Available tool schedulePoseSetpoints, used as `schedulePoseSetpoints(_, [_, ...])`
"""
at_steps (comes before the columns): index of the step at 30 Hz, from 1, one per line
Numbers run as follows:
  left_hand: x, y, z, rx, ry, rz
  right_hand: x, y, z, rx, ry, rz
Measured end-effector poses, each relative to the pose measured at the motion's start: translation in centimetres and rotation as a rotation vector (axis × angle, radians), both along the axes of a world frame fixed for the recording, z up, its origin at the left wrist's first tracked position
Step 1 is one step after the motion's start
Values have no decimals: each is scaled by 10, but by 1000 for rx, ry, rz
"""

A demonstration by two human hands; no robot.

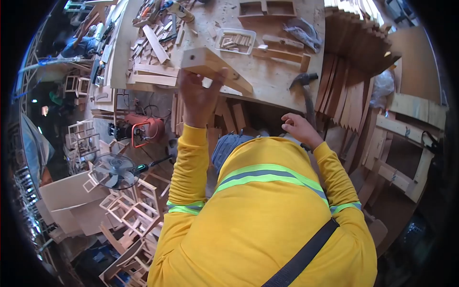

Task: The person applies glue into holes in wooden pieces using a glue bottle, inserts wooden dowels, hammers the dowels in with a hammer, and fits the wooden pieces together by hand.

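Note:
My left hand (200,98) is raised at the table's front edge, its fingers closed around a pale wooden block (215,66). The block is tilted, with a round dark hole in its near end face and another mark toward its right end. My right hand (302,129) hovers low near my body, fingers loosely bent and apart, with nothing visible in them. Close to that hand, a hammer (305,81) lies with its head on the table and its handle over the front edge. Behind the block, a white plastic tray (217,42) holds short wooden dowels.
Wood offcuts (155,43) are heaped at the table's left. An open wooden box frame (263,19), a slotted wooden piece (282,53) and a plastic bag (306,32) lie farther back. Boards (344,95) stand at right; a red compressor (150,126) and fan (114,171) stand at left.

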State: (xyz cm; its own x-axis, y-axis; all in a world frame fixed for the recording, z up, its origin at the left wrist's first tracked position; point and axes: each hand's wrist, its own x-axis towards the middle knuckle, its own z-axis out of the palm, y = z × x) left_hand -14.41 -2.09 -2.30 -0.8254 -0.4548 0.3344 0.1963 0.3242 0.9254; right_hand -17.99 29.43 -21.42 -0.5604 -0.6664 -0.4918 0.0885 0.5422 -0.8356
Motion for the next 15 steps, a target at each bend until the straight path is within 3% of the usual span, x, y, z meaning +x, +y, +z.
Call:
schedulePoseSetpoints(3, [3,0,-1,-35,-72,2,1,-28,7,-6,42,-30])
schedulePoseSetpoints(5, [5,-6,-2,-43,-44,-25,-7,-46,14,0,67,-70])
schedulePoseSetpoints(8, [4,-10,-1,-70,-28,-110,-21,-73,25,13,88,69])
schedulePoseSetpoints(15, [-1,-12,18,-146,98,-133,-41,-113,66,55,122,-34])
